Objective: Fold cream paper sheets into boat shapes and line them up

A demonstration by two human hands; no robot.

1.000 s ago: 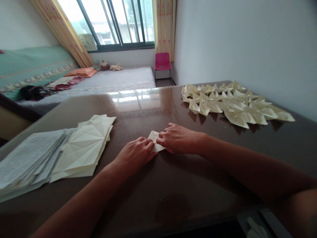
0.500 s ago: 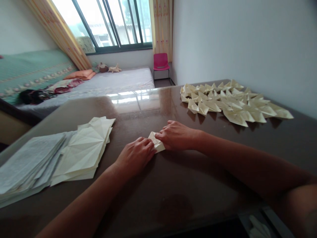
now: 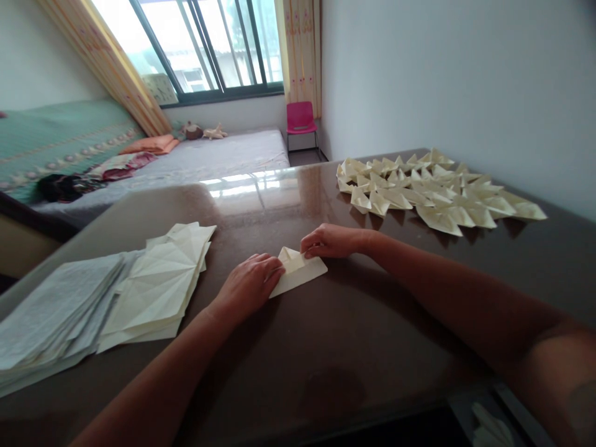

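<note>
Pressing a half-folded cream paper (image 3: 300,273) flat on a glossy brown table (image 3: 326,347).

The paper, a long strip with a raised pointed fold, was held at the table's middle: the left hand (image 3: 249,285) lay on its near end, fingers together and flat, while the right hand (image 3: 328,242) pinched the raised fold. One creased cream stack (image 3: 158,285) lay left beside one stack of grey sheets (image 3: 51,310). Pointed folded pieces (image 3: 433,192), too many to count, were spread far right.
</note>
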